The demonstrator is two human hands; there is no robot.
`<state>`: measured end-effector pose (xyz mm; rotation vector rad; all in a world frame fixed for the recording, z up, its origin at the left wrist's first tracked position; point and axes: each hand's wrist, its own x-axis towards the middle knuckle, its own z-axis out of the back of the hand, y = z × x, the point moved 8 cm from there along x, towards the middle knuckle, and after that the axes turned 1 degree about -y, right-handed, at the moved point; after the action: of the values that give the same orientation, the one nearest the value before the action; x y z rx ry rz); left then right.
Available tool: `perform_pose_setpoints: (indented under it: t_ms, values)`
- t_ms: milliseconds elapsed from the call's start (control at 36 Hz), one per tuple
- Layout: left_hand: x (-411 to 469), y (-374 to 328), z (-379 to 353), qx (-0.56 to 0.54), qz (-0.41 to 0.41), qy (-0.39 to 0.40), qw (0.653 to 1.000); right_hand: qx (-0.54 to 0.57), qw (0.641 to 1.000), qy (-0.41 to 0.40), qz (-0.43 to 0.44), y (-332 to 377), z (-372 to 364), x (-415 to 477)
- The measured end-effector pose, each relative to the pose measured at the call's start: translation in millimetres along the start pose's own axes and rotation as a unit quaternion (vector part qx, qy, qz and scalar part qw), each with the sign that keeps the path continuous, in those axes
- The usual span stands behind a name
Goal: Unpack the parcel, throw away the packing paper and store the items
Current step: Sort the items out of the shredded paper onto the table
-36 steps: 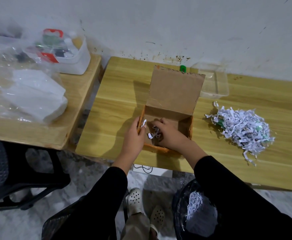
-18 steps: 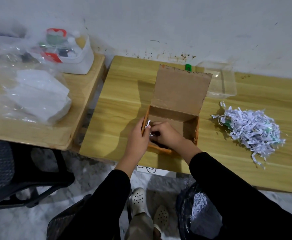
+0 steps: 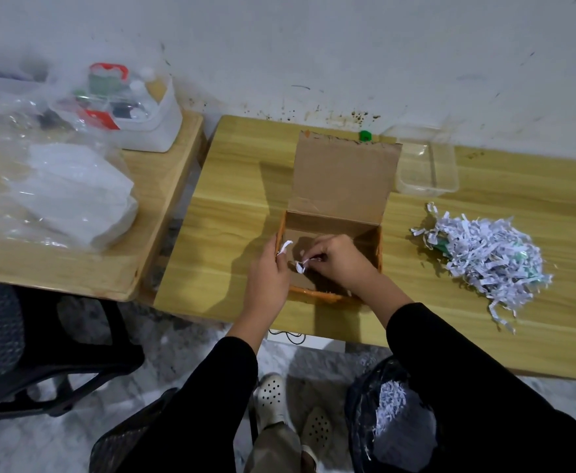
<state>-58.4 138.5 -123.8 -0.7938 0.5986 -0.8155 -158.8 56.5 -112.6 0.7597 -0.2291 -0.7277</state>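
Observation:
An open cardboard parcel box (image 3: 339, 186) with orange edges stands on the wooden table (image 3: 232, 213), its lid raised toward the wall. My left hand (image 3: 268, 274) rests at the box's left wall and pinches a white paper strip (image 3: 285, 247). Inside the box, my right hand (image 3: 339, 262) pinches a few shredded paper scraps (image 3: 302, 266). A heap of shredded white packing paper (image 3: 488, 254) with green items half buried in it lies on the table to the right.
A black bin bag (image 3: 392, 414) holding shredded paper sits on the floor under my right arm. A clear plastic tub (image 3: 428, 165) stands behind the box. The left table carries a plastic bag of white goods (image 3: 65, 196) and a white container (image 3: 136, 107). A black chair (image 3: 24, 349) stands at left.
My right hand lifted a little inside the box with scraps pinched in its fingers. The left hand stayed at the left wall holding its strip.

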Motion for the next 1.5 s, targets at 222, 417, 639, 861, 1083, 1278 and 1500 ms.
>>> perform_pose_setpoints:
  t_ms: [222,417,639,861,1083,1278,1500]
  values:
    - [2.7,-1.4,7.1,0.014,0.02,-0.045,0.999,-0.004,0.994,-0.101,-0.035,-8.8,29.9,-9.2]
    - [2.5,-7.0,8.2,0.044,0.014,-0.038,0.998,0.012,0.987,-0.145,-0.063,-21.4,44.7,-23.2]
    - [4.8,-28.9,10.8,0.109,-0.096,-0.004,0.989,0.02,0.982,-0.173,-0.076,-18.5,63.0,-24.7]
    - [9.0,-94.0,-0.5,0.105,-0.193,0.008,0.976,0.047,0.976,-0.201,-0.067,-21.2,111.4,-35.4]
    - [-2.9,-191.2,-87.7,0.081,-0.27,0.086,0.956,0.029,0.952,-0.283,-0.114,-80.5,200.6,-92.7]
    - [-19.3,-194.7,-211.4,0.108,-0.25,0.264,0.925,-0.049,0.927,-0.305,-0.214,-157.6,228.3,-161.9]
    - [-24.0,-186.2,-264.9,0.194,-0.217,0.28,0.915,-0.108,0.946,-0.164,-0.259,-204.1,192.9,-183.1]
